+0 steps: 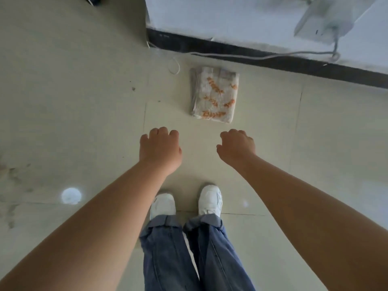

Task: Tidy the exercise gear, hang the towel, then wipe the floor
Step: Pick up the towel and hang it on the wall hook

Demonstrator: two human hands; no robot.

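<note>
No exercise gear in sight, so that part looked done. The folded cloth [214, 95] lay on the floor [84, 122] near the wall, just beyond both hands. Left hand [160, 150] and right hand [237, 147] hung loosely curled, each grip empty; wiping probably hadn't started.

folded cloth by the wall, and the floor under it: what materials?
Folded cloth: looks like soft woven or terry fabric, matte, white-grey with an orange print; stacked layers show at its left edge. Floor: likely glazed ceramic or stone tile, pale beige, smooth with slight sheen; thin grout lines and a reflected light spot suggest that.
</note>
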